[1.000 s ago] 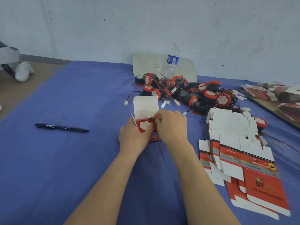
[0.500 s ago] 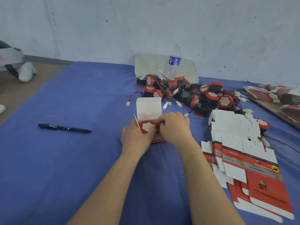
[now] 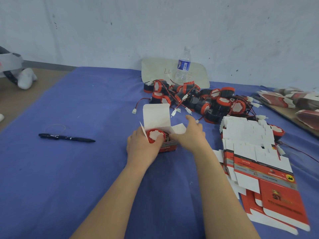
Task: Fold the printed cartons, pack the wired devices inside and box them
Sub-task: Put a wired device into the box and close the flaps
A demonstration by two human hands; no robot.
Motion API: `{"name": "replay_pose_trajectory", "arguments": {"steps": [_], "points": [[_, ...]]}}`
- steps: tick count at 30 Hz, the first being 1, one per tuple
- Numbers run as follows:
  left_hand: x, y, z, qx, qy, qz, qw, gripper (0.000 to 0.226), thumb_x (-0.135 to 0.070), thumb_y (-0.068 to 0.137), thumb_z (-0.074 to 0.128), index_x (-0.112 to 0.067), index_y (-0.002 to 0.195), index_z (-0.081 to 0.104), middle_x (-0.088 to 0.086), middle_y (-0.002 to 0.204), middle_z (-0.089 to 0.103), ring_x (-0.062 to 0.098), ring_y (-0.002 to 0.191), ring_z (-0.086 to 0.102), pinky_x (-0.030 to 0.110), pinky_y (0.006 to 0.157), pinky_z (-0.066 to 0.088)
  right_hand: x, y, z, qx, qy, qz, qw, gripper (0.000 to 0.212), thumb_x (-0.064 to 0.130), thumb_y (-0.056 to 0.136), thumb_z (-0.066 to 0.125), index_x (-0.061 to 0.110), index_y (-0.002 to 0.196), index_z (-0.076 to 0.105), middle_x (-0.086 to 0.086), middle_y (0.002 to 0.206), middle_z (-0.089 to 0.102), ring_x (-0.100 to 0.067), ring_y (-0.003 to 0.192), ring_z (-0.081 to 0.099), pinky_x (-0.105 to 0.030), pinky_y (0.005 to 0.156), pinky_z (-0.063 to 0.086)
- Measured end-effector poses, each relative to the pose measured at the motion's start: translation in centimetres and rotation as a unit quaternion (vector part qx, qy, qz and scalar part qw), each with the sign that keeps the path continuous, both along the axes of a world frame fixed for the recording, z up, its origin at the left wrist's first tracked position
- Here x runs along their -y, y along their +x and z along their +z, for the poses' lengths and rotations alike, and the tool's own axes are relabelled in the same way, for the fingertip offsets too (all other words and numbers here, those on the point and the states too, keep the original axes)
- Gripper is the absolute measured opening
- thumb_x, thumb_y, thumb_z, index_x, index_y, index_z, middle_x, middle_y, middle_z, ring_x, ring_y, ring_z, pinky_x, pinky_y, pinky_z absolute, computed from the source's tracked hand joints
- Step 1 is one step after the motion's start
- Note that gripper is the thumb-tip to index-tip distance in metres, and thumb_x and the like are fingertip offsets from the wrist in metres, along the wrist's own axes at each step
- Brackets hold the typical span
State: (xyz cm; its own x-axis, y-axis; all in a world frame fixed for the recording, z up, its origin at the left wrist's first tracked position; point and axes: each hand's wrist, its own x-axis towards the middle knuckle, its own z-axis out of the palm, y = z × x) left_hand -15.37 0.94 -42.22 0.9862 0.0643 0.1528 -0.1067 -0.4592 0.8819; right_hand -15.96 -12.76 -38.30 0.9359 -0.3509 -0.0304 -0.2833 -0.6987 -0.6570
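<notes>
Scene: a head-worn camera looks down on a blue-covered worktop (image 3: pixel 86 169), with two bare forearms reaching forward to its middle.
Carton: one small red printed carton (image 3: pixel 168 147) stands upright between the hands, mouth facing up.
Lid: its white lid flap (image 3: pixel 156 116) stands up from the far edge, away from the person.
Device: a round red-rimmed device (image 3: pixel 156 136) sits in the open mouth, its white face showing and its rim just above the opening.
Left hand: the left hand (image 3: pixel 141 147) wraps the carton's left side, with the fingers curled round it.
Right hand: the right hand (image 3: pixel 191 135) lies just right of the carton with fairly straight fingers, touching the white side flap (image 3: pixel 178 129). No pinch is plain.
Key relation: the side flap juts right, under the nearer right hand; the lid lies beyond both hands, folding toward the person.
Likely step: tucking the side flaps, then closing the lid.
Nearby: the pile of wired devices (image 3: pixel 203 100) lies behind, and the flat cartons (image 3: pixel 255 152) to the right.
Also: a black pen (image 3: pixel 66 137) lies well to the left.
</notes>
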Motion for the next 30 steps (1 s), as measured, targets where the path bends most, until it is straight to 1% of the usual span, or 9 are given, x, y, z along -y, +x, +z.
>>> {"name": "replay_pose_trajectory", "arguments": {"steps": [3, 6, 9, 13, 17, 19, 22, 24, 30], "points": [[0.1, 0.1, -0.2, 0.002, 0.033, 0.014, 0.999, 0.041, -0.041, 0.086, 0.062, -0.013, 0.116, 0.056, 0.006, 0.114, 0.057, 0.025, 0.111, 0.051, 0.039, 0.095, 0.045, 0.5, 0.3, -0.1, -0.028, 0.121, -0.005, 0.992, 0.081, 0.025, 0.083, 0.072, 0.015, 0.146, 0.023, -0.01, 0.142, 0.042, -0.023, 0.11, 0.048, -0.02, 0.065, 0.043], [0.3, -0.3, 0.0, 0.041, 0.054, 0.053, 0.996, 0.052, -0.038, 0.083, 0.066, -0.014, 0.124, 0.047, 0.004, 0.122, 0.041, 0.02, 0.108, 0.045, 0.034, 0.087, 0.044, 0.3, 0.8, -0.7, -0.02, 0.134, -0.01, 0.991, 0.055, 0.019, 0.082, 0.071, 0.008, 0.127, 0.039, -0.006, 0.11, 0.054, -0.014, 0.08, 0.049, -0.019, 0.048, 0.033], [0.5, -1.0, 0.3, 0.129, 0.004, 0.045, 0.991, 0.066, -0.023, 0.081, 0.072, -0.016, 0.134, 0.035, 0.0, 0.126, 0.034, 0.01, 0.099, 0.042, 0.031, 0.077, 0.044, -0.4, 1.3, -1.4, 0.027, 0.074, -0.002, 0.997, 0.032, 0.014, 0.082, 0.065, 0.007, 0.108, 0.048, -0.003, 0.09, 0.056, -0.014, 0.07, 0.049, -0.021, 0.047, 0.029], [0.6, -1.2, 0.1, 0.187, 0.019, 0.013, 0.982, 0.064, -0.016, 0.084, 0.07, -0.012, 0.136, 0.035, -0.004, 0.122, 0.04, 0.012, 0.108, 0.045, 0.023, 0.082, 0.039, -1.0, 1.0, -1.6, 0.099, -0.032, 0.015, 0.994, 0.015, 0.014, 0.088, 0.055, 0.015, 0.091, 0.041, 0.007, 0.07, 0.041, -0.008, 0.06, 0.038, -0.025, 0.047, 0.027], [0.4, -1.1, -0.2, 0.204, 0.055, -0.037, 0.977, 0.021, -0.028, 0.09, 0.063, -0.01, 0.1, 0.059, -0.004, 0.102, 0.054, 0.015, 0.095, 0.045, 0.018, 0.076, 0.034, -1.3, 0.2, -1.2, 0.132, -0.053, 0.065, 0.988, 0.011, 0.008, 0.088, 0.052, 0.015, 0.088, 0.043, 0.001, 0.076, 0.048, -0.022, 0.07, 0.045, -0.033, 0.057, 0.037], [0.3, -0.9, -0.3, 0.183, 0.032, -0.054, 0.981, 0.02, -0.024, 0.096, 0.052, -0.009, 0.086, 0.062, -0.003, 0.093, 0.056, 0.019, 0.09, 0.047, 0.022, 0.075, 0.039, -0.7, -0.1, -0.7, 0.133, -0.057, 0.107, 0.984, 0.007, 0.016, 0.091, 0.056, 0.013, 0.091, 0.05, -0.003, 0.088, 0.055, -0.021, 0.077, 0.047, -0.031, 0.061, 0.039], [0.0, -0.5, -0.3, 0.167, 0.003, -0.042, 0.985, 0.01, -0.006, 0.094, 0.051, -0.011, 0.097, 0.058, -0.002, 0.103, 0.053, 0.013, 0.088, 0.049, 0.009, 0.071, 0.039, 0.2, -0.5, -0.2, 0.112, -0.018, 0.166, 0.98, 0.015, 0.025, 0.092, 0.059, 0.019, 0.105, 0.063, 0.0, 0.105, 0.062, -0.01, 0.074, 0.051, -0.019, 0.061, 0.039], [0.0, -0.6, -0.2, 0.16, -0.03, -0.017, 0.986, 0.021, 0.001, 0.089, 0.053, -0.016, 0.102, 0.049, -0.004, 0.108, 0.043, 0.004, 0.081, 0.049, 0.005, 0.067, 0.039, 0.4, -0.6, -0.4, 0.111, 0.005, 0.184, 0.977, 0.021, 0.03, 0.092, 0.059, 0.026, 0.112, 0.065, 0.005, 0.108, 0.061, -0.004, 0.068, 0.049, -0.016, 0.061, 0.037], [-0.1, -0.2, -0.5, 0.112, -0.044, 0.073, 0.99, 0.044, -0.011, 0.083, 0.067, -0.012, 0.121, 0.043, -0.004, 0.121, 0.03, 0.003, 0.092, 0.041, 0.016, 0.073, 0.035, -0.1, -0.2, -1.1, 0.114, 0.081, 0.145, 0.979, 0.021, 0.034, 0.096, 0.054, 0.025, 0.09, 0.071, 0.011, 0.082, 0.065, -0.003, 0.072, 0.056, -0.007, 0.055, 0.039]]}}
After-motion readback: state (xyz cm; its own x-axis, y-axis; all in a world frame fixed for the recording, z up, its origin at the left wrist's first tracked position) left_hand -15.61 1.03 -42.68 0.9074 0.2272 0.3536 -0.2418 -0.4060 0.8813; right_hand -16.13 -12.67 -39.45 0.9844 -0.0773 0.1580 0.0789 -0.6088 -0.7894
